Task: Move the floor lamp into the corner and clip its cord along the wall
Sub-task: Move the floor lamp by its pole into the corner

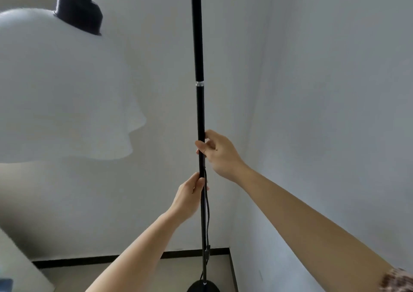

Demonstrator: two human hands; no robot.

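Note:
The floor lamp's black pole (199,104) stands upright in the middle of the view, close to the room corner. Its white pleated shade (60,90) hangs at the upper left from a black socket (78,12). The round black base (203,286) rests on the floor at the bottom edge. A thin black cord (207,213) runs down beside the pole, with an inline switch (207,252) low down. My right hand (220,154) grips the pole about halfway up. My left hand (190,196) grips it just below, where the cord starts.
Two white walls meet in a corner (237,180) just right of the pole. A dark baseboard (134,257) runs along the floor. A pale piece of furniture (20,267) juts in at the lower left.

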